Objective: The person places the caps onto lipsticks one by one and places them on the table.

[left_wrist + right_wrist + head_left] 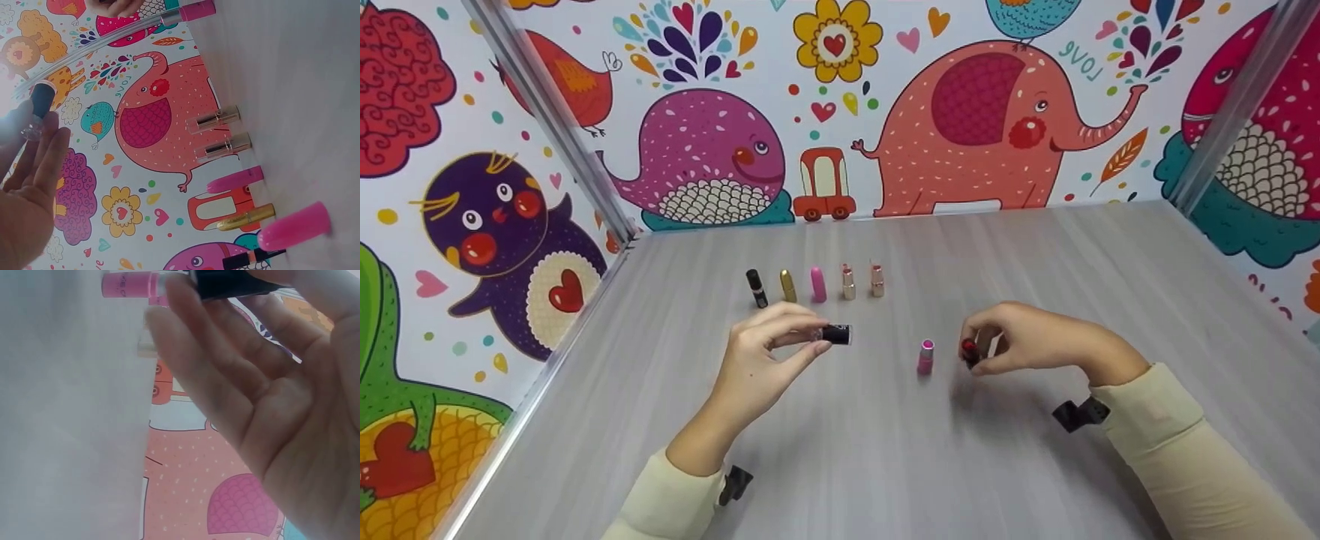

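My left hand (757, 352) pinches a black lipstick cap (838, 334) with a clear end, level above the table; the left wrist view shows the cap (43, 99) between fingertips and thumb. In my right hand (1027, 341) is a black lipstick (971, 352), its red tip showing, held between thumb and fingers just over the tabletop. Part of its black case (230, 282) appears at the top of the right wrist view. Left of that hand stands an uncapped pink lipstick (925, 360). A loose pink cap (295, 226) stands on the table, hidden behind my left hand in the head view.
Farther back stands a row: a black tube (756, 289), a gold lipstick (787, 286), a pink lipstick (818, 285) and two clear-capped lipsticks (848, 283). Printed cartoon panels (840, 105) wall the grey table (885, 465) at the back and sides.
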Action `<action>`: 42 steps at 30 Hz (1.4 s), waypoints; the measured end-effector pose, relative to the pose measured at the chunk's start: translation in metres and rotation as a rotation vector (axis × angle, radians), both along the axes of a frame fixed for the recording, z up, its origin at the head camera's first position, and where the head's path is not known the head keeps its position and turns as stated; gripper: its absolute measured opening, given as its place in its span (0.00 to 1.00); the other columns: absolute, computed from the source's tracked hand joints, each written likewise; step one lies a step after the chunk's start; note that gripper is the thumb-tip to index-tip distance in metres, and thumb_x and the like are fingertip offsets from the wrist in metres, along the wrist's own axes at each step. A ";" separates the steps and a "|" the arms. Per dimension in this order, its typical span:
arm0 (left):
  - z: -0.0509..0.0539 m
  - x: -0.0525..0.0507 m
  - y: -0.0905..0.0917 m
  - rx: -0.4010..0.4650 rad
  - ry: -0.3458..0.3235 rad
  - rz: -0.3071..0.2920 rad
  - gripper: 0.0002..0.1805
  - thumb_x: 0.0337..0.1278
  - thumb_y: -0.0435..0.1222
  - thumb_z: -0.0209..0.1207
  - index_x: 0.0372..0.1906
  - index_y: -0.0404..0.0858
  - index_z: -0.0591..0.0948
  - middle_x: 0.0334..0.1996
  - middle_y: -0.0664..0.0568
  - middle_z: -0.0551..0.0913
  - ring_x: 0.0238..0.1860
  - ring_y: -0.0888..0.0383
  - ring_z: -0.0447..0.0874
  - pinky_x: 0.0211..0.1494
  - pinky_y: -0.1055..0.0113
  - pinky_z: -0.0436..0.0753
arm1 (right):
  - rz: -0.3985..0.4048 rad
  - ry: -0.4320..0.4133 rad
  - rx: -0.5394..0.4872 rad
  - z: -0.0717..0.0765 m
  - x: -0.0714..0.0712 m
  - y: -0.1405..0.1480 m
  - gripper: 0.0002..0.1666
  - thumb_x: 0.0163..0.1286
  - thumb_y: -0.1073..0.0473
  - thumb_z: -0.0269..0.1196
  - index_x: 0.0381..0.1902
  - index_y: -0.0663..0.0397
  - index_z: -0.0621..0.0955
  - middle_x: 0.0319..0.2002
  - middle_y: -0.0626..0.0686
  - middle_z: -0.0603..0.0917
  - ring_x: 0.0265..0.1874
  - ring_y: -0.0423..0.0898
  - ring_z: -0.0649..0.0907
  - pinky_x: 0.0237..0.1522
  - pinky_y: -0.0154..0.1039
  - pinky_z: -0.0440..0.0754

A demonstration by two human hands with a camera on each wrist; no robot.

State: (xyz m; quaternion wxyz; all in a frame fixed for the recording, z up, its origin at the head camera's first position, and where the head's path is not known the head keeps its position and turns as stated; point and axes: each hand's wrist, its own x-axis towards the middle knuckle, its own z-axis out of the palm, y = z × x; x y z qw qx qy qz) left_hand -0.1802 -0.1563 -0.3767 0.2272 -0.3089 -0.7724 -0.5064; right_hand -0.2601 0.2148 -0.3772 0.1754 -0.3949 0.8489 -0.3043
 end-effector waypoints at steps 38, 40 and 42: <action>-0.013 0.011 0.027 -0.020 0.042 -0.004 0.14 0.53 0.25 0.78 0.45 0.40 0.92 0.43 0.57 0.91 0.45 0.57 0.90 0.50 0.65 0.91 | -0.027 0.443 -0.167 0.024 0.043 -0.037 0.12 0.62 0.62 0.81 0.42 0.49 0.90 0.37 0.42 0.84 0.30 0.35 0.82 0.30 0.33 0.87; -0.014 0.011 0.029 -0.021 0.055 -0.010 0.14 0.53 0.25 0.78 0.44 0.39 0.92 0.43 0.57 0.91 0.45 0.57 0.90 0.50 0.65 0.91 | -0.025 0.447 -0.173 0.024 0.045 -0.039 0.12 0.62 0.63 0.81 0.42 0.49 0.90 0.37 0.42 0.84 0.30 0.35 0.82 0.30 0.33 0.87; -0.015 0.011 0.030 -0.022 0.065 -0.017 0.14 0.53 0.25 0.78 0.44 0.39 0.92 0.43 0.56 0.91 0.44 0.57 0.90 0.50 0.65 0.91 | -0.024 0.446 -0.180 0.024 0.047 -0.041 0.12 0.62 0.63 0.81 0.42 0.49 0.90 0.37 0.42 0.84 0.29 0.35 0.81 0.30 0.32 0.87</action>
